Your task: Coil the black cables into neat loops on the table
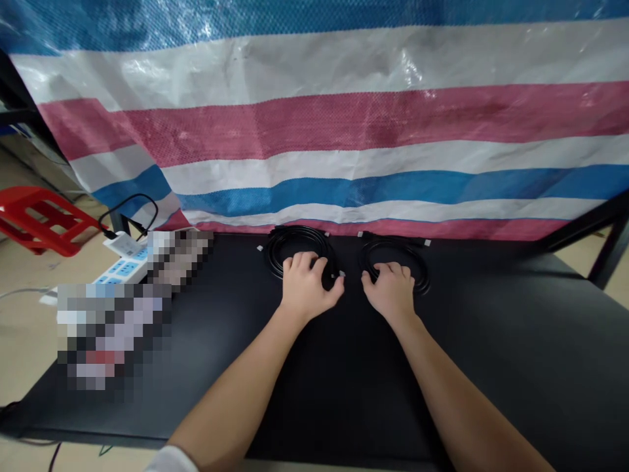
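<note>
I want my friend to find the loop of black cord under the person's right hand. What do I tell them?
Find the black table in front of the big blue, white and pink striped tarp. Near its far edge lie two coils of black cable side by side. Yours is the coil under the right hand, the one farther from the white power strip.

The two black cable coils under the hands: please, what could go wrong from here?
The left cable coil under the left hand and the right cable coil under the right hand lie close together, so their loops might catch each other. Both also sit near the far edge of the black table, so a loose loop could perhaps slip over it.
</note>
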The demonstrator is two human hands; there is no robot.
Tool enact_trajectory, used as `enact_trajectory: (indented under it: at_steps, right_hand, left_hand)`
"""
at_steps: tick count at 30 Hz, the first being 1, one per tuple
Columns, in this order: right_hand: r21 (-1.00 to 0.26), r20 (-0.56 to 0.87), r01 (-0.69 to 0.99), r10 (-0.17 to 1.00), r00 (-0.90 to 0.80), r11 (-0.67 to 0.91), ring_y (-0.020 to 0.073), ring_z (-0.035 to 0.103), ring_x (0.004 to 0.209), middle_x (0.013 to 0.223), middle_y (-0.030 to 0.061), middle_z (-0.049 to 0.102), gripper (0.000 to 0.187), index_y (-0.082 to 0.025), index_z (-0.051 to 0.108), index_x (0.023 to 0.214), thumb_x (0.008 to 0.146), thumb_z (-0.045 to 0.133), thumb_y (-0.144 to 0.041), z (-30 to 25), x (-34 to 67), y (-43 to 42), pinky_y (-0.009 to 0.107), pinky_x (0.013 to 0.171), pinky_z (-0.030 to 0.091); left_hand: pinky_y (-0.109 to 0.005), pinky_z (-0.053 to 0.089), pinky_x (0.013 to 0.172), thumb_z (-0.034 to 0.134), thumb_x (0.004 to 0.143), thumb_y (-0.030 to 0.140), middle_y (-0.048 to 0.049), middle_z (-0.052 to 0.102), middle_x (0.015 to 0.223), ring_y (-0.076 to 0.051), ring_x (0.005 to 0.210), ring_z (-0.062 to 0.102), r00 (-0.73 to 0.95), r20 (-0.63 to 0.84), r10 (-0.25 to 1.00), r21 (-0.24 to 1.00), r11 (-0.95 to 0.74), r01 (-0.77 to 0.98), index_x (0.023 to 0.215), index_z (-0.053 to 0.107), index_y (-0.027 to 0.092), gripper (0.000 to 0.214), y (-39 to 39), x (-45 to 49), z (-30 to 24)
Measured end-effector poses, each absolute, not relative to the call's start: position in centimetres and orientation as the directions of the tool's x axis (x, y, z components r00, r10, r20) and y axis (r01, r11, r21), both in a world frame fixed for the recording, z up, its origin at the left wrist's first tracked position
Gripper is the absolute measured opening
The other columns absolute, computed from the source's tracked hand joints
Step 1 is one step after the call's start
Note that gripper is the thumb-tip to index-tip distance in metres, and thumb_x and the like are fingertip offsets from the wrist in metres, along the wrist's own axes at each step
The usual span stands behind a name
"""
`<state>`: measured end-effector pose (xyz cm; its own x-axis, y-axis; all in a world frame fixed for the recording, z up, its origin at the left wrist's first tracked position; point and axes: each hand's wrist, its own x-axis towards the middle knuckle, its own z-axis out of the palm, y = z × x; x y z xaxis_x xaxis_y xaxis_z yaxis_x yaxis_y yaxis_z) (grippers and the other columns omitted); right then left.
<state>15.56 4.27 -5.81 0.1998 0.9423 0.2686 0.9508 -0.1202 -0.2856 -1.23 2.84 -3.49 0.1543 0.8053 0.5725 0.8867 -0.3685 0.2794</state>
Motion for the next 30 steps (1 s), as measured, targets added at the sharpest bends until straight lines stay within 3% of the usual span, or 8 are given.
enact_trajectory:
  at_steps: [7, 18, 23, 30]
  right_hand:
    - [-0.274, 0.313, 0.959, 0.935, 0.166, -0.078, 0.0289, 0.049, 0.093, 0.095, 0.0160, 0.062, 0.026, -0.013, 0.069, 0.091, 0.078, 0.051, -0.027, -6.4, 15.7, 4.6, 0.039, 0.076, 0.039]
    - [-0.309, 0.345, 0.951, 0.928, 0.141, -0.029, 0.0263, 0.051, 0.083, 0.084, 0.0142, 0.061, 0.018, -0.013, 0.066, 0.079, 0.074, 0.049, -0.017, -6.7, 16.0, 4.9, 0.039, 0.077, 0.040]
    - [-0.339, 0.309, 0.939, 0.936, 0.168, -0.056, 0.0253, 0.054, 0.083, 0.081, 0.0123, 0.060, 0.015, -0.014, 0.065, 0.076, 0.072, 0.051, -0.019, -6.3, 15.9, 4.8, 0.037, 0.078, 0.042]
    - [-0.361, 0.184, 0.919, 0.954, 0.235, -0.157, 0.0205, 0.057, 0.074, 0.087, 0.0092, 0.059, 0.015, -0.018, 0.063, 0.077, 0.075, 0.053, -0.028, -5.2, 15.3, 4.3, 0.030, 0.062, 0.042]
  left_hand:
    - [-0.039, 0.040, 0.076, 0.054, 0.079, 0.037, -0.0100, 0.065, 0.087, -0.024, 0.085, 0.057, 0.173, 0.497, 0.850, 0.234, -0.323, 0.917, 0.094, 0.066, 0.016, 0.029, 3.0, -1.0, -5.1]
    - [-0.037, 0.041, 0.077, 0.044, 0.088, 0.026, -0.0096, 0.064, 0.092, -0.023, 0.086, 0.056, 0.179, 0.393, 0.902, 0.212, -0.278, 0.937, 0.097, 0.065, 0.017, 0.024, 3.2, -1.3, -5.0]
    - [-0.037, 0.042, 0.076, 0.047, 0.085, 0.019, -0.0088, 0.064, 0.093, -0.022, 0.085, 0.057, 0.174, 0.397, 0.901, 0.214, -0.275, 0.937, 0.096, 0.067, 0.019, 0.023, 3.5, -1.5, -5.4]
    - [-0.038, 0.043, 0.075, 0.051, 0.082, 0.017, -0.0094, 0.064, 0.093, -0.022, 0.086, 0.057, 0.177, 0.396, 0.901, 0.217, -0.279, 0.936, 0.088, 0.071, 0.019, 0.021, 3.6, -1.6, -5.5]
